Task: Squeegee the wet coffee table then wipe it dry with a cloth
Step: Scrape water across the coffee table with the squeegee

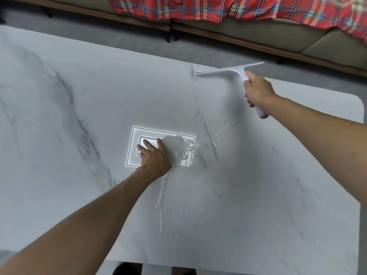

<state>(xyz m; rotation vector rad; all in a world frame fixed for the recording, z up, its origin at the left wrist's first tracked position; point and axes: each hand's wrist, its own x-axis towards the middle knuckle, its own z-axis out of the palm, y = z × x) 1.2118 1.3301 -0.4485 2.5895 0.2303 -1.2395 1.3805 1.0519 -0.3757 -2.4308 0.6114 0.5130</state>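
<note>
The white marble coffee table [79, 108] fills most of the view. My right hand [258, 90] grips the handle of a white squeegee [233, 71], whose blade lies at the table's far edge, right of centre. My left hand [154, 155] rests flat on the tabletop near the middle, fingers spread, holding nothing. Water streaks and droplets [174, 195] lie on the surface in front of and to the right of my left hand. No cloth is in view.
A bright rectangular ceiling-light reflection [133, 147] shows on the table under my left hand. A sofa [258, 34] with a red plaid blanket [198, 6] runs along the far side, across a strip of grey floor. The table's right corner [357, 104] is rounded.
</note>
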